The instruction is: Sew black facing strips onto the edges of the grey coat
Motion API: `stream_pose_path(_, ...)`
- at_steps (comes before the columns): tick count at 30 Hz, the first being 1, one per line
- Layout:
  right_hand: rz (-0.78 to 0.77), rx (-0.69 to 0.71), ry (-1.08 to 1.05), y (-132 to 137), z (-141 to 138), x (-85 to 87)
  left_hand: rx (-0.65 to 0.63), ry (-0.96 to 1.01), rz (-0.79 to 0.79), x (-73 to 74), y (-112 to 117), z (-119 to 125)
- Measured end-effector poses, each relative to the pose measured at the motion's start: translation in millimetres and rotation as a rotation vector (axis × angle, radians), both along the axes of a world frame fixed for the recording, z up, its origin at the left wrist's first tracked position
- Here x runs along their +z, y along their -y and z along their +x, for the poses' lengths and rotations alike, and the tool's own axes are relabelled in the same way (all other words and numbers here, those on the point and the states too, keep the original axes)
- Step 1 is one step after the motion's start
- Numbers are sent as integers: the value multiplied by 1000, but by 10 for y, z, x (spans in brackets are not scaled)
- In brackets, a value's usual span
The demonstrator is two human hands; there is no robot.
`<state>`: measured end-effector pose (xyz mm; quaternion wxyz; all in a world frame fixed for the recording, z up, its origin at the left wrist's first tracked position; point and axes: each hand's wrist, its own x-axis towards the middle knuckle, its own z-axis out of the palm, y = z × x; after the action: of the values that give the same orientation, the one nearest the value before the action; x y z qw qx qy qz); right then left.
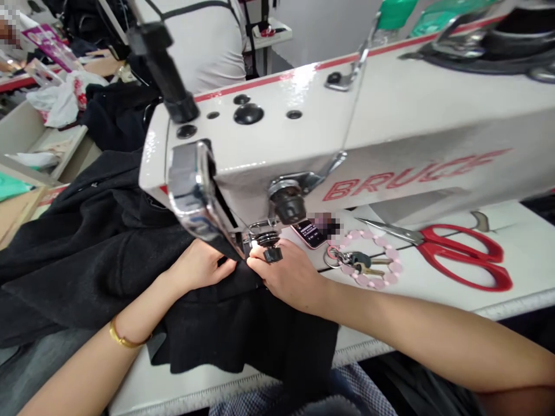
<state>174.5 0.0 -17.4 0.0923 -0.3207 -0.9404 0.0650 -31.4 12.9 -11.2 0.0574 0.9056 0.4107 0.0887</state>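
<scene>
A white sewing machine (pixel 390 110) with red lettering fills the upper view. Black fabric (pixel 99 248) lies under its head and spreads left and toward me. My left hand (pixel 199 267), with a gold bangle on the wrist, rests on the fabric just left of the needle area, fingers curled onto the cloth. My right hand (pixel 288 274) lies on the fabric right of the presser foot, fingertips pinching the cloth close to the needle. The needle itself is hidden behind the machine head.
Red-handled scissors (pixel 459 251), a key ring with pink beads (pixel 368 263) and a phone (pixel 310 233) lie on the white table (pixel 511 277) to the right. Another person in a white top (pixel 208 40) stands behind. More dark cloth and plastic bags (pixel 65 98) sit at far left.
</scene>
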Motion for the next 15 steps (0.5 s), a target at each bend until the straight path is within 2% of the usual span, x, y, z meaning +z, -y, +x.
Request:
stream_pose_path(10, 75, -29, 16, 23, -14, -16, -15, -10, 36, -10, -65, -22)
stream_pose_path(13, 73, -12, 40, 32, -9, -9, -34, -28, 26, 35, -93, -25)
stream_pose_path(15, 69, -8, 59, 38, -4, -3, -24, -56, 10, 94, -11, 13)
